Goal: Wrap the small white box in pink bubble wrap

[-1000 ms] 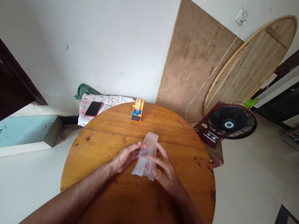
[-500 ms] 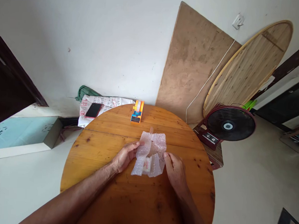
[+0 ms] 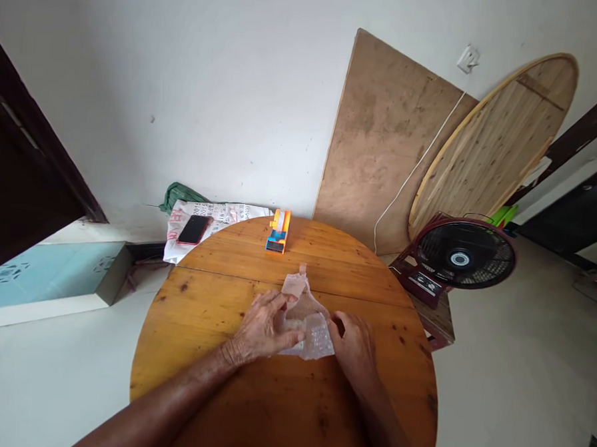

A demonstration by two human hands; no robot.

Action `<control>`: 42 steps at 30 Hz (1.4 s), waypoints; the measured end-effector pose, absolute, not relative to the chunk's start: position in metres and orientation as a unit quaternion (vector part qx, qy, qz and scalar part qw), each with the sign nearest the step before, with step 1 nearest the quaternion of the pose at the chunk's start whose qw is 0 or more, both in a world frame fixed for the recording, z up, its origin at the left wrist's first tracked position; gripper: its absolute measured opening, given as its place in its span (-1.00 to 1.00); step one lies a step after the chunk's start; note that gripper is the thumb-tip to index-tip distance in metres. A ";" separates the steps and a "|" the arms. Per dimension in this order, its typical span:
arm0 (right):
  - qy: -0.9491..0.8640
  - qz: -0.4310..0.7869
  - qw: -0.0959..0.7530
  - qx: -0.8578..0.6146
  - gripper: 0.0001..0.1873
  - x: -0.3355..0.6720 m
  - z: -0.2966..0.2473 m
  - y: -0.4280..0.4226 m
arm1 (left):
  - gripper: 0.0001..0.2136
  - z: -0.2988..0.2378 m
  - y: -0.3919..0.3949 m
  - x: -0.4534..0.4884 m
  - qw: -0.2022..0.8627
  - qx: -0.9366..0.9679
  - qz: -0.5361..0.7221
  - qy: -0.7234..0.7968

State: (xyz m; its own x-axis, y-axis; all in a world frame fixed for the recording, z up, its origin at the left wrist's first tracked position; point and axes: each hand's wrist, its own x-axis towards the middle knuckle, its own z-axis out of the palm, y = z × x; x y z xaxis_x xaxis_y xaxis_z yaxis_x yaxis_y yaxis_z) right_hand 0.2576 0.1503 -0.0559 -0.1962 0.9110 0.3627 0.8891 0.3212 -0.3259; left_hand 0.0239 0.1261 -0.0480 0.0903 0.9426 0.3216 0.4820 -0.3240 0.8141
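A sheet of clear bubble wrap [image 3: 317,334] lies on the round wooden table [image 3: 214,299], its far end narrowed to a point. A short strip of tape [image 3: 303,269] sticks out from that far end. My left hand [image 3: 266,325] lies over the wrap's left side, thumb and fingers spread apart. At the right edge, my right hand [image 3: 353,343] has its thumb and fingers closed on the wrap. The small white packet with red print is mostly hidden beneath the wrap and my left hand.
An orange and blue tape dispenser [image 3: 278,232] stands at the table's far edge. Beyond the left edge, a phone [image 3: 193,229] rests on a white printed sack [image 3: 234,212]. A dark red fan [image 3: 459,255] stands at right, near leaning wooden boards [image 3: 383,134].
My left hand has moved from the wrap's left edge onto the wrap, covering the packet. The wrap's right side has folded inward. The view has tilted slightly.
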 end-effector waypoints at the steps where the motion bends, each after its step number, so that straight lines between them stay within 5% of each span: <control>1: -0.772 0.023 0.249 -0.584 -0.77 0.258 -0.056 0.151 | -0.52 -0.051 0.127 0.025 0.274 0.687 0.428 0.519; 9: -0.793 0.064 0.260 -0.548 -0.77 0.256 -0.057 0.156 | -0.69 -0.060 0.139 0.025 0.435 0.554 0.481 0.522; 13: -0.779 0.053 0.273 -0.562 -0.77 0.258 -0.062 0.161 | -0.73 -0.057 0.147 0.010 0.334 0.547 0.470 0.607; 21: -0.749 0.003 0.267 -0.606 -0.79 0.265 -0.065 0.169 | -0.62 -0.045 0.153 -0.010 0.168 0.583 0.255 0.753; 28: -0.740 0.017 0.276 -0.613 -0.80 0.267 -0.067 0.168 | -0.65 -0.045 0.145 -0.009 0.056 0.608 0.435 0.662; 37: -0.725 0.148 0.464 -0.487 -0.78 0.260 -0.051 0.156 | -0.64 -0.036 0.134 0.001 0.180 0.751 0.368 0.518; 42: -0.758 0.200 0.474 -0.400 -0.69 0.249 -0.036 0.131 | -0.57 -0.024 0.129 0.004 0.258 0.723 0.364 0.527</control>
